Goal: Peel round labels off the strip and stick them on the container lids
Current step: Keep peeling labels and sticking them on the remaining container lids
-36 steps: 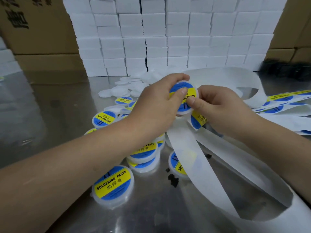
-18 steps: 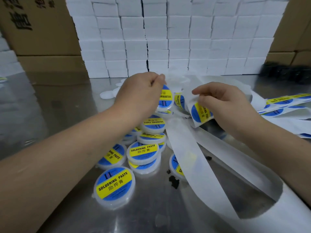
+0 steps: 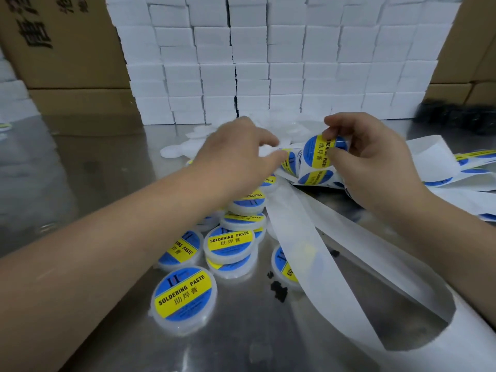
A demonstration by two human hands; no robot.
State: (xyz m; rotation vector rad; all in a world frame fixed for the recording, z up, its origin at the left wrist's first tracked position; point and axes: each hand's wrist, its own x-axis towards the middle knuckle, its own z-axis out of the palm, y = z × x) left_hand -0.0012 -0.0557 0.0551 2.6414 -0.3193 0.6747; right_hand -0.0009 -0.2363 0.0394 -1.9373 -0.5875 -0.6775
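Observation:
My right hand [image 3: 375,162] pinches a round blue-and-yellow label [image 3: 315,154] between thumb and forefinger, curling it up off the white backing strip [image 3: 298,242], which trails down toward me. My left hand [image 3: 239,154] is blurred at the back pile of white unlabelled containers [image 3: 174,151]; its forefinger and thumb seem to close on one white container [image 3: 268,150]. Several labelled containers lie under my left forearm, the nearest [image 3: 185,296] reading "SOLDERING PASTE", another [image 3: 229,244] stacked on others behind it.
The steel table [image 3: 102,189] is backed by a wall of white boxes [image 3: 268,63], with cardboard cartons [image 3: 67,49] on both sides. More label strips [image 3: 472,162] lie at the right. Black crumbs [image 3: 279,288] sit near the strip; a dark heap [image 3: 456,116] is back right.
My left hand set the labelled container down on the pile and moved back to the white unlabelled ones. My right hand lifted the strip and peeled a fresh label up.

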